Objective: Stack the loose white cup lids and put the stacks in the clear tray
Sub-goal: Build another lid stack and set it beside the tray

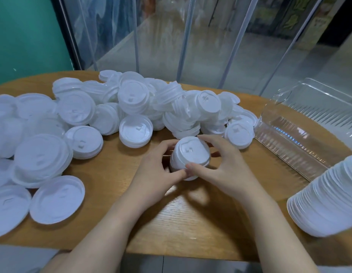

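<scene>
From the head camera I see both of my hands meeting at the middle of the round wooden table. My left hand and my right hand hold a short stack of white lids between them. The left fingers curl round its far-left side with the thumb pressed against its near edge. The right fingers arch over its far-right side, and the right thumb lies on the near rim, touching the left thumb. The stack leans slightly, its top face turned toward me.

The pile of loose lids spreads across the left and far part of the table, some lids overlapping, some lying flat, one lying hollow side up just beyond my left hand. The clear tray sits at the right of the table, near the pile's right end. A tall finished stack lies on its side at the right edge of the view, its far end at the tray's near end; I cannot tell whether it rests inside.
</scene>
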Motion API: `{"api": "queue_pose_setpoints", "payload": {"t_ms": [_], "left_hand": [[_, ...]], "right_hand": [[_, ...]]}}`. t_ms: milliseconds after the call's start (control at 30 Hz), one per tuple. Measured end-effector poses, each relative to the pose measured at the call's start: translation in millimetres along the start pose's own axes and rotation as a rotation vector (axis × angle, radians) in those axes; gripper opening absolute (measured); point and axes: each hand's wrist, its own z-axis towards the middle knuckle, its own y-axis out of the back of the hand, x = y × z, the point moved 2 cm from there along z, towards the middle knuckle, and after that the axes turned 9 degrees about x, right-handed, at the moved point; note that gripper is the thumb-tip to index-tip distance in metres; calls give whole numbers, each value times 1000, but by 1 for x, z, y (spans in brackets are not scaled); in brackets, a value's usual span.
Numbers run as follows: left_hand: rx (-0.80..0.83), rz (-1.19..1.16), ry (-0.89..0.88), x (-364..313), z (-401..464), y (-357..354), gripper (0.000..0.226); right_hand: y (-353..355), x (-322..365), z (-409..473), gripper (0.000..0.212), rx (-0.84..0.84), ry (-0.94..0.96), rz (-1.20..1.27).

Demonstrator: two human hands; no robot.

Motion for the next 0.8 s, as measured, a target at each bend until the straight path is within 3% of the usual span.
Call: {"api": "queue_pose_setpoints", "payload": {"t_ms": [233,533,800], "left_hand": [[6,7,-23,-6,-1,-3,73],[13,-21,-47,-10,-2,-4,66],[7,-24,-42,-8,-1,-4,65]], "right_hand": [[-3,-2,1,59,-13,-46,120],[-2,-8,-1,51,-15,-57,203],[-9,-17,1,74,-5,-62,153]]}}
